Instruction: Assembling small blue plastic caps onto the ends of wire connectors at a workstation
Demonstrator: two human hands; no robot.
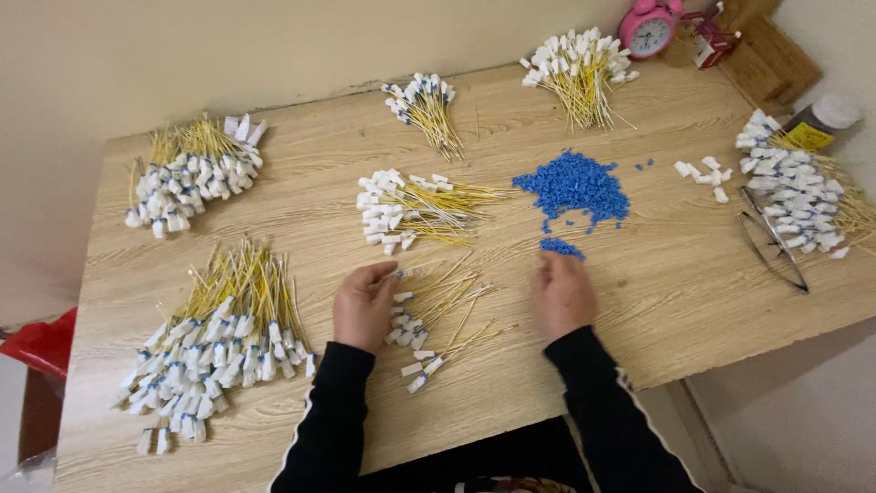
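Yellow cables (436,315) with white end plugs lie loose on the wooden table (675,283) between the two hands. The left hand (363,306) pinches one cable's white plug in curled fingers. The right hand (561,294) rests palm-down, fingertips touching a small blue bead cluster (558,246) below the large blue bead pile (575,187).

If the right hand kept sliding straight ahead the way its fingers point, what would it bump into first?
Probably the small clump of blue beads right at the fingertips of the right hand. Just beyond that lies the big pile of blue beads. The fingers may already be touching the small clump; the picture does not show this clearly.
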